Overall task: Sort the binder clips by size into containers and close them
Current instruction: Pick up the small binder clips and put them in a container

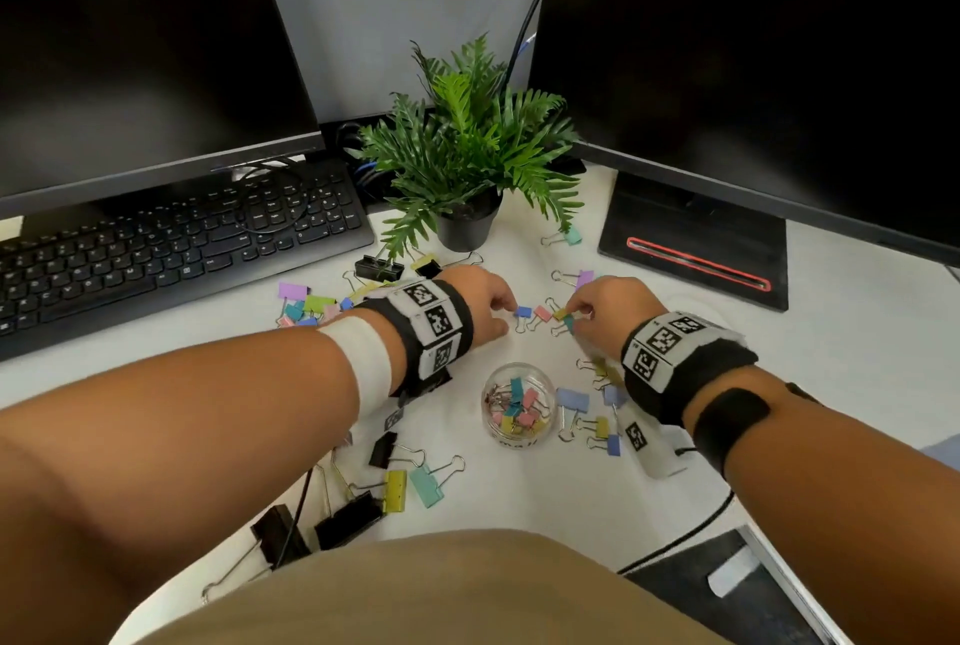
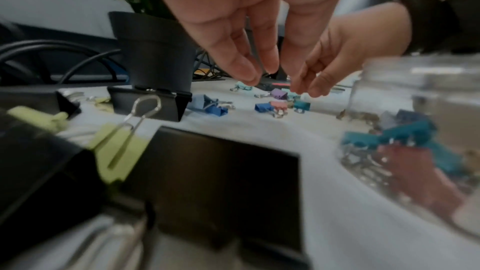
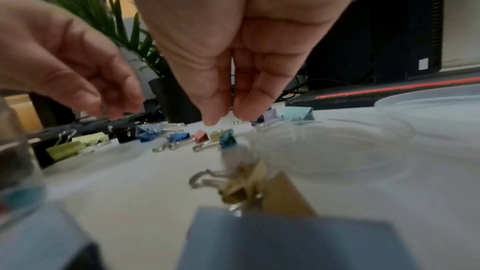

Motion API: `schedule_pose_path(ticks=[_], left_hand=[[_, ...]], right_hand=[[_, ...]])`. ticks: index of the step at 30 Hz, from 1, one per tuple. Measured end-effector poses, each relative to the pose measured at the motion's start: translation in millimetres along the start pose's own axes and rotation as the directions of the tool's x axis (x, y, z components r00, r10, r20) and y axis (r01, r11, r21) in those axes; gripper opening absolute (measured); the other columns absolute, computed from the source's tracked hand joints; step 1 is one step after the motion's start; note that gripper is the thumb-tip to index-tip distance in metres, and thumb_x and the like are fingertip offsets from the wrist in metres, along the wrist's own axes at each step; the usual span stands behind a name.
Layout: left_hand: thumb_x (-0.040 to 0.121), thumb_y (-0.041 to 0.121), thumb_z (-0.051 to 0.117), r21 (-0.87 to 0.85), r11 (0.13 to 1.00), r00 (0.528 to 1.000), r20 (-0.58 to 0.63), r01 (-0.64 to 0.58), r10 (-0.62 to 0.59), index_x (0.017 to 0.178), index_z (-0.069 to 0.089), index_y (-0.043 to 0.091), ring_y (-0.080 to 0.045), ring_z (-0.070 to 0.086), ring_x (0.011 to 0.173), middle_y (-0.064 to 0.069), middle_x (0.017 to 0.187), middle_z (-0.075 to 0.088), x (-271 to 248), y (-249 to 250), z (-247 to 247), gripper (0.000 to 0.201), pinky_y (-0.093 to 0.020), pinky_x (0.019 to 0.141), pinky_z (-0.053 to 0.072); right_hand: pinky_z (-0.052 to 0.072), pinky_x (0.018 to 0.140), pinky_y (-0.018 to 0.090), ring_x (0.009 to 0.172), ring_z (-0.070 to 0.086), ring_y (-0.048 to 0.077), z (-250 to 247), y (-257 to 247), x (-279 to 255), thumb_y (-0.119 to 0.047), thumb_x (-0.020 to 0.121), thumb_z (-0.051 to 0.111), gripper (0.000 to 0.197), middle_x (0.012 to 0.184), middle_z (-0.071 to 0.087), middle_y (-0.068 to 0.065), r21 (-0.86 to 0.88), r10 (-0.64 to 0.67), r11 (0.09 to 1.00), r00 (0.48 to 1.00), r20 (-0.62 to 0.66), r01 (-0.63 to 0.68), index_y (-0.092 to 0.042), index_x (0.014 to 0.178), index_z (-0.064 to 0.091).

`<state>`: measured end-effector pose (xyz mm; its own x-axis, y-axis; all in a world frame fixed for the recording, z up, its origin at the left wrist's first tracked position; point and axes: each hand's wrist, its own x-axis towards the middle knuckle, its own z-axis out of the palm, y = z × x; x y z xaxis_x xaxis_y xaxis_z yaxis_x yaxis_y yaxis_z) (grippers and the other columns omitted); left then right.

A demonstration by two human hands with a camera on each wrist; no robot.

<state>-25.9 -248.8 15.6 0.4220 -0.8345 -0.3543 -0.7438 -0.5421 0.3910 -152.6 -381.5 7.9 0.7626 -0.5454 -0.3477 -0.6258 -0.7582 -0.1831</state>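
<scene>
Four small binder clips lie in a row on the white desk: blue [image 1: 523,312], pink [image 1: 543,314], yellow [image 1: 561,314] and teal [image 1: 569,323]. My left hand [image 1: 506,308] hovers with its fingers [image 2: 249,73] pointing down just above the blue clip [image 2: 262,107], holding nothing. My right hand [image 1: 574,306] hangs over the yellow clip [image 3: 221,133] and teal clip [image 3: 227,141], thumb and fingertips [image 3: 213,118] close together with nothing between them. A clear jar [image 1: 519,436] with several small clips inside stands open nearer to me.
Larger clips lie scattered: black and pastel ones at the left [image 1: 311,304], near me [image 1: 395,488] and right of the jar [image 1: 597,426]. A potted plant [image 1: 462,223], a keyboard [image 1: 171,249] and two monitors ring the work area. Clear plastic lids [image 3: 337,147] lie by my right hand.
</scene>
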Motion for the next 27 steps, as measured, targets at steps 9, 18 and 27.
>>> schedule_pose_path(ticks=[9,18,27], left_hand=[[0.09,0.025,0.052,0.27,0.951,0.979,0.172,-0.15,0.106,0.127,0.054,0.026,-0.029,0.048,0.12,-0.003,0.132,0.047,29,19,16,0.037,-0.042,0.099,0.042],[0.092,0.016,0.048,0.347,0.915,0.961,0.246,-0.207,0.124,0.113,0.063,0.018,-0.029,0.056,0.109,-0.009,0.117,0.059,32,19,17,0.025,-0.031,0.081,0.042],[0.093,0.013,0.05,0.413,0.891,0.952,0.3,-0.189,0.062,0.128,0.054,0.018,-0.028,0.05,0.119,-0.01,0.13,0.051,26,17,11,0.036,-0.031,0.092,0.042]], right_hand=[[0.049,0.088,0.032,0.107,0.059,0.025,-2,-33,18,-0.017,0.095,0.047,0.027,0.117,0.062,0.009,-0.234,-0.047,0.969,0.987,0.156,0.084,-0.013,0.119,0.059],[0.05,0.087,0.032,0.104,0.059,0.025,10,-37,16,-0.016,0.093,0.051,0.024,0.113,0.06,0.009,-0.187,-0.073,0.977,0.985,0.154,0.102,-0.012,0.114,0.061],[0.046,0.08,0.029,0.1,0.057,0.025,12,-34,11,-0.028,0.087,0.06,0.025,0.105,0.056,0.007,-0.204,-0.115,0.968,0.979,0.17,0.149,-0.012,0.107,0.06]])
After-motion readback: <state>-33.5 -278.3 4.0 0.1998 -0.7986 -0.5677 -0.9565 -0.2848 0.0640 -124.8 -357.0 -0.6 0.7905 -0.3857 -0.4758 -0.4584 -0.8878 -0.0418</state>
